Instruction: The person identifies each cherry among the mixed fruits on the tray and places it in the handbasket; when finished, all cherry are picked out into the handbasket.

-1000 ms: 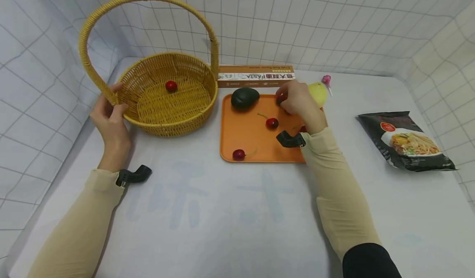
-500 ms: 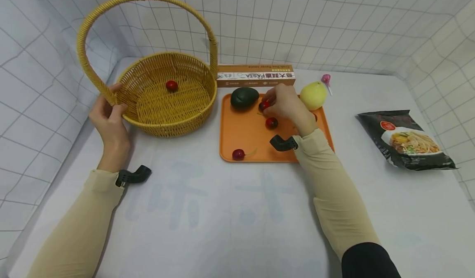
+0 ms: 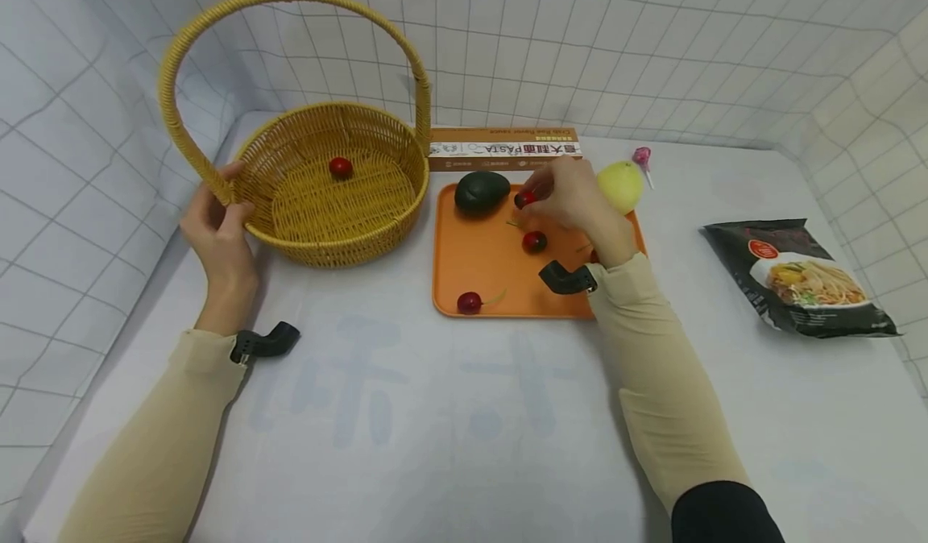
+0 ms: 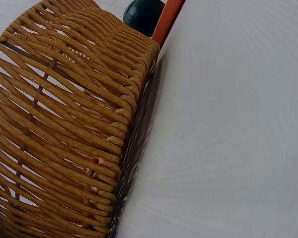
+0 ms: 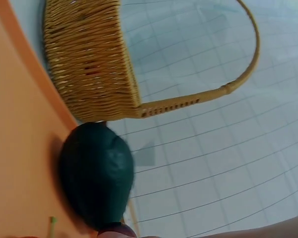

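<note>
Right hand (image 3: 569,195), upper centre, pinching a dark-red cherry (image 3: 526,199) over the orange tray (image 3: 482,265), left hand (image 3: 217,225) gripping the basket (image 3: 333,246), upper left; loosened fingertips could probably let the smooth fruit roll against the avocado (image 3: 482,193).

Clock centred on the orange rectangular tray (image 3: 493,273), twelve o'clock being the far side. Yellow round wicker basket (image 3: 341,249): between nine and ten, one red round fruit (image 3: 341,168) inside. Brown-and-white oblong carton (image 3: 503,150): eleven, behind. On the tray: dark-green pear-shaped avocado (image 3: 482,193), ten; dark-red round cherries (image 3: 535,242), centre, three and eight. Yellow rounded fruit (image 3: 620,186): two o'clock corner; pink-headed lollipop (image 3: 641,156) beyond. Black flat noodle packet (image 3: 801,281): three, well apart.
</note>
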`<move>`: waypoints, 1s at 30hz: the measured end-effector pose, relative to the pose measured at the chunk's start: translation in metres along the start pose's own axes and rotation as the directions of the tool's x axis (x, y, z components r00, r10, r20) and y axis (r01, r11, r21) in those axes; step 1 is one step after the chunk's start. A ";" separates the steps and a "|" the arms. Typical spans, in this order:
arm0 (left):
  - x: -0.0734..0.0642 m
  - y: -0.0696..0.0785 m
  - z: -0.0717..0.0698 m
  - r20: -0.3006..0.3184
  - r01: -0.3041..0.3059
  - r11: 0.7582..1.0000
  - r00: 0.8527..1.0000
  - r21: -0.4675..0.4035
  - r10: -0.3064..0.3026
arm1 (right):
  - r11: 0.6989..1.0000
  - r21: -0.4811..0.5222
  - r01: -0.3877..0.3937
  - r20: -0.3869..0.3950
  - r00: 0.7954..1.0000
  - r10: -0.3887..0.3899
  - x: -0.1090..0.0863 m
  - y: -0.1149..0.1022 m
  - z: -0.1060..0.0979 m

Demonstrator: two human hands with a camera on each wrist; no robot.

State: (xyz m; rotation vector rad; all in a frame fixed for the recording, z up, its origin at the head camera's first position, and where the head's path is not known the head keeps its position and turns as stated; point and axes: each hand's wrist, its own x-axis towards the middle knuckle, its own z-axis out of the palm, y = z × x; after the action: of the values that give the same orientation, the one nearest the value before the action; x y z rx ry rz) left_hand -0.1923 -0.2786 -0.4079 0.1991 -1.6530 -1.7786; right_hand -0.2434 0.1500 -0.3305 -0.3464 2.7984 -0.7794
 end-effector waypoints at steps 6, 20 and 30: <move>-0.001 0.002 0.001 0.006 0.007 1.000 1.000 -0.025 -0.007 | 0.998 0.028 0.051 -0.083 0.995 -0.048 -0.010 -0.015 -0.011; 0.000 0.001 0.000 0.011 0.000 1.000 1.000 0.006 0.000 | 0.910 0.103 0.402 -0.164 0.909 -0.383 -0.019 -0.082 0.034; -0.003 0.008 0.002 0.015 -0.007 1.000 1.000 -0.001 0.007 | 0.869 0.040 0.493 -0.153 0.863 -0.482 -0.013 -0.116 0.057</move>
State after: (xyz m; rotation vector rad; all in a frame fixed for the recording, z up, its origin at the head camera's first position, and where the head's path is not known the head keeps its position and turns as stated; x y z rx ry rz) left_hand -0.1883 -0.2745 -0.4012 0.1796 -1.6620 -1.7799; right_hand -0.1963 0.0299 -0.3154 -1.0570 2.8218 -1.0461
